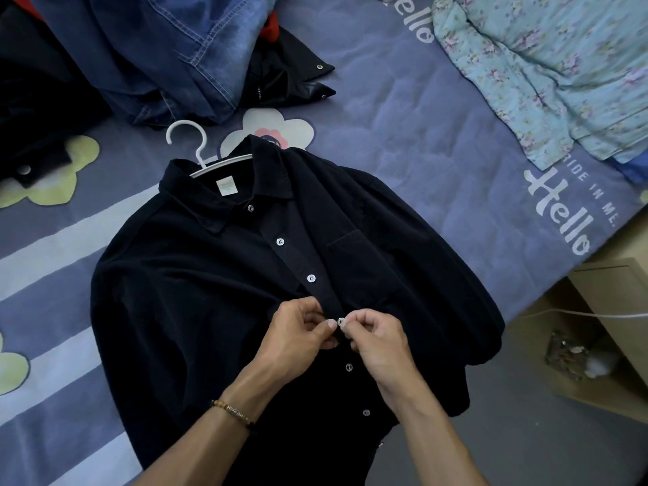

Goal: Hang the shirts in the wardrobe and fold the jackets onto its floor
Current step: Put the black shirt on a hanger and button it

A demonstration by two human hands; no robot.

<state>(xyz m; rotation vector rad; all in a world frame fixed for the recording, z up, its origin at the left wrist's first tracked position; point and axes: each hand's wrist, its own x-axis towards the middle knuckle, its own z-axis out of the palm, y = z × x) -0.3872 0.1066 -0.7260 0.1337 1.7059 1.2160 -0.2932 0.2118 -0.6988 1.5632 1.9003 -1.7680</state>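
A black button-up shirt [196, 275] lies face up on the bed, with a white hanger [196, 149] inside its collar and the hook pointing away from me. My left hand [298, 338] pinches the shirt's placket at mid-chest. My right hand [378, 342] pinches a white button [341, 322] on the same placket. The hands almost touch each other. Three buttons above them look fastened; two more show below the hands.
A blue denim jacket [168, 47] and a black leather jacket [291, 78] are piled at the far side of the purple bedsheet [438, 142]. More dark clothing [35, 110] lies at left. A floral blanket [547, 71] lies at right. Wooden furniture [617, 303] stands beside the bed.
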